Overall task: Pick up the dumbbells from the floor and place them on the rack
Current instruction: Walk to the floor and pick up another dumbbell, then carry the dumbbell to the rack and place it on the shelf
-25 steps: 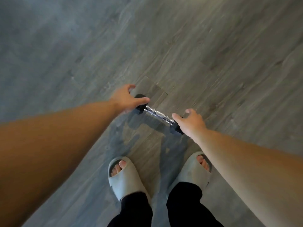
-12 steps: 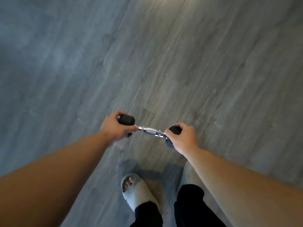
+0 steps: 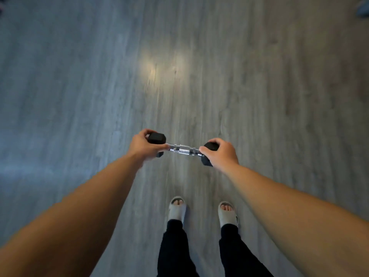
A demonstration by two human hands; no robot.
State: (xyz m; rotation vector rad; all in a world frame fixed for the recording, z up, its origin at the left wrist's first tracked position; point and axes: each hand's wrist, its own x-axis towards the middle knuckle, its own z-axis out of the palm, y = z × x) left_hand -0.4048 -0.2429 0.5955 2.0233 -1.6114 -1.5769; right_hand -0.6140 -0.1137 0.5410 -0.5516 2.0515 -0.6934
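A small dumbbell with black hex heads and a knurled chrome handle hangs level in the air above the floor, well in front of my feet. My left hand is closed around its left head, and my right hand is closed around its right head. The chrome handle between the two hands is bare. No rack and no other dumbbell show in this view.
Grey wood-plank floor fills the view, with a light glare near the middle. My feet in pale slides stand below the dumbbell. A blurred bluish object sits at the top right corner.
Both hands closed on the dumbbell's heads and lifted it off the floor. It turned from slanted to level, and I stood up so the floor is farther away.
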